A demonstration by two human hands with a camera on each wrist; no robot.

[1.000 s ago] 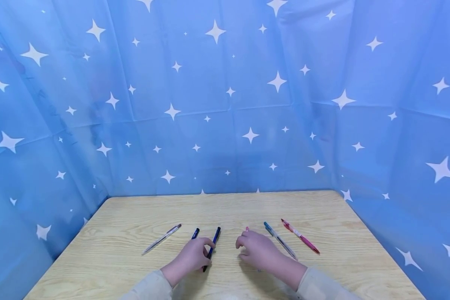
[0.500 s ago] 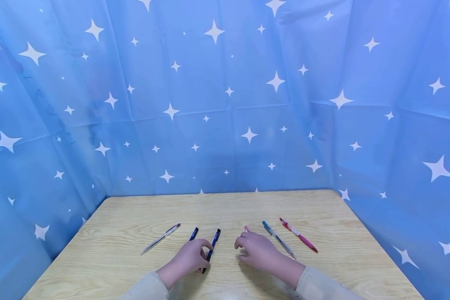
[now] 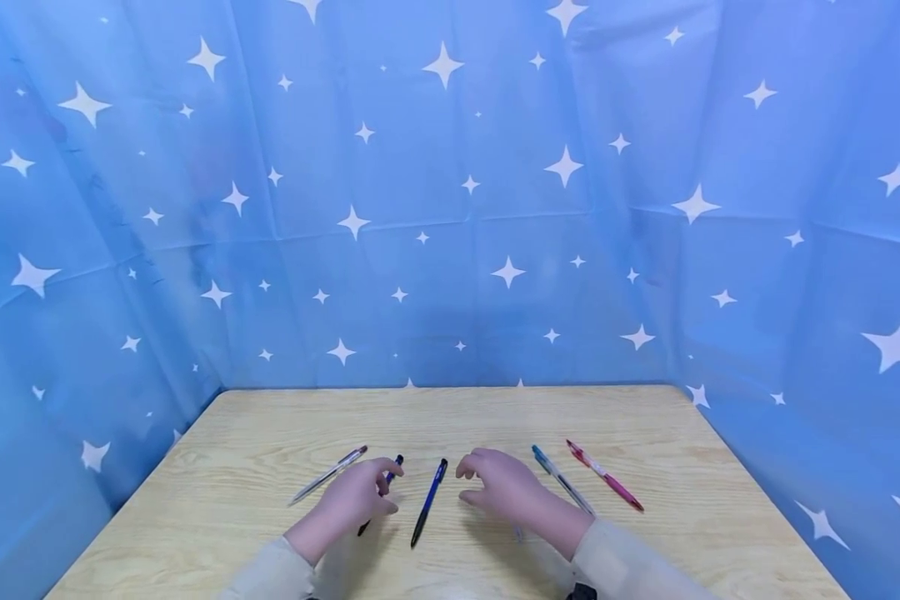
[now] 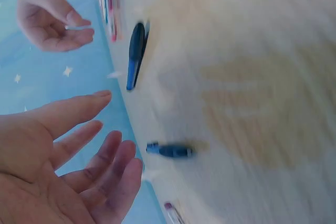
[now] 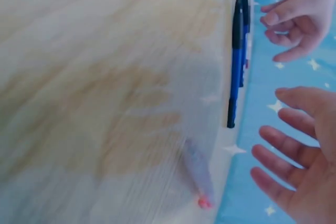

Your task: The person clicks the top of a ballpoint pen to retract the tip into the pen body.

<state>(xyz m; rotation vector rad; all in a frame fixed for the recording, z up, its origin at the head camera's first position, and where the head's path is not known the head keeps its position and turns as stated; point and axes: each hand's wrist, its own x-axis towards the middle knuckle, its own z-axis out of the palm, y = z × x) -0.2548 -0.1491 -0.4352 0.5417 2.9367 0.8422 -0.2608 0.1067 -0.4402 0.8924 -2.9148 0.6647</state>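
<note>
My left hand (image 3: 348, 504) hovers above a dark blue pen (image 3: 396, 465), partly covering it in the head view. In the left wrist view its fingers are spread and hold nothing. A blue and black pen (image 3: 429, 502) lies on the table between the two hands, touched by neither. My right hand (image 3: 513, 487) hangs over a clear pen with a pink end (image 5: 198, 174), which it mostly hides from the head camera. Its fingers are loosely extended in the right wrist view, with nothing between them.
Left of the hands lies a clear pen with a purplish end (image 3: 327, 475). On the right are a teal-ended pen (image 3: 562, 480) and a red and pink pen (image 3: 605, 475). The wood-grain table (image 3: 450, 417) backs onto a blue curtain (image 3: 450, 292) with white stars.
My left hand has come off the blue and black pen and shifted left, over the other dark blue pen. The right hand has moved slightly and now covers the pink pen end.
</note>
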